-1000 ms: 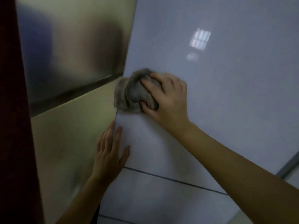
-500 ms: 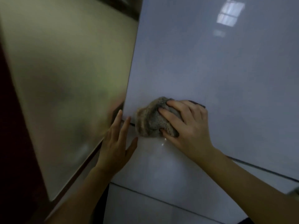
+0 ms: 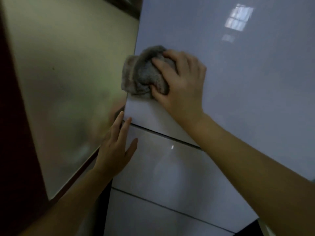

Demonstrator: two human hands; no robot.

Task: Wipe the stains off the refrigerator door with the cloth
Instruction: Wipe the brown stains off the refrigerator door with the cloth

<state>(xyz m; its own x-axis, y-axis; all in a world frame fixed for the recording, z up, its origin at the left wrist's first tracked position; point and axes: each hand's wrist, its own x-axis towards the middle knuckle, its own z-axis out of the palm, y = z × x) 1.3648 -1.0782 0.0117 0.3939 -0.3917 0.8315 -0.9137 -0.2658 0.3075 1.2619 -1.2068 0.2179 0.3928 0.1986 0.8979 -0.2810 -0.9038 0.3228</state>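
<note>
The cloth (image 3: 144, 72), a bunched grey rag, sits pressed against the glossy pale refrigerator door (image 3: 238, 91), right at the door's left edge and a little above the dark seam that parts the upper panel from the drawer front (image 3: 170, 167) below. The right hand (image 3: 182, 82) is clamped over it, fingers (image 3: 163, 65) spread across the wad and the thumb hooked under its lower side, which looks like a grip meant to keep the rag balled up while pushing it flat into the surface. The left hand (image 3: 115, 150) lies open and flat, holding nothing, with its fingertips reaching the door's left corner at the seam; it probably steadies the door or braces the person against the rubbing pressure. To the left stands a brushed metallic panel (image 3: 68, 82) that blurrily mirrors the scene. No stain is plainly visible on the door in this dim, soft view, so how much remains to wipe cannot be judged.
</note>
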